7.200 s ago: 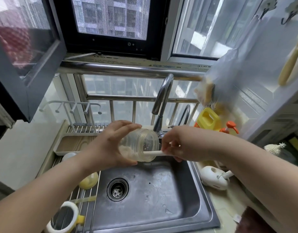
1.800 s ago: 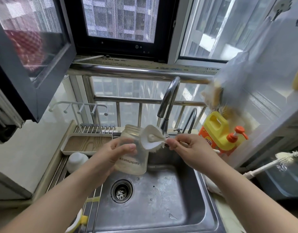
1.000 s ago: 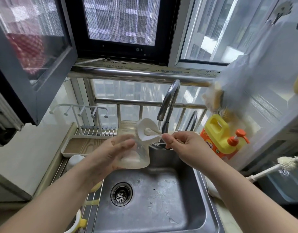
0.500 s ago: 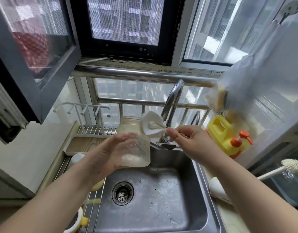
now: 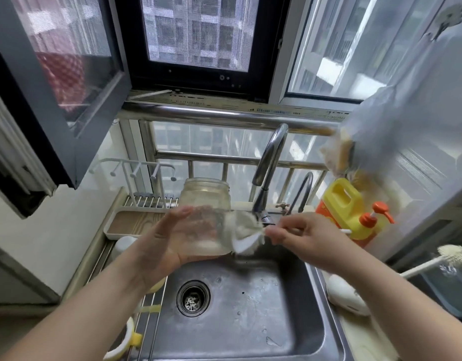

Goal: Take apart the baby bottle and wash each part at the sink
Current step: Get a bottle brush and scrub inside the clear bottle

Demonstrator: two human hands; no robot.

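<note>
My left hand (image 5: 163, 242) grips the clear baby bottle body (image 5: 205, 209) upright over the back of the steel sink (image 5: 250, 308), its open mouth at the top. My right hand (image 5: 302, 237) pinches the white handle of a sponge brush (image 5: 244, 234), whose blurred white head presses against the bottle's lower right outer side. On the drain rack at the left lie a white cap (image 5: 124, 244), a yellowish bottle part (image 5: 154, 285) partly hidden by my left wrist, and a white ring with a yellow tab (image 5: 124, 343).
The curved faucet (image 5: 270, 165) stands just behind the brush, with no water visibly running. A yellow detergent jug with an orange pump (image 5: 351, 209) stands at the right. A white holder (image 5: 348, 298) and a bristle bottle brush (image 5: 433, 261) lie right of the sink. A tray (image 5: 132, 222) sits behind the rack.
The brush head has dropped from beside the bottle's mouth to its lower right side. The bottle stays upright in my left hand, a little higher over the sink.
</note>
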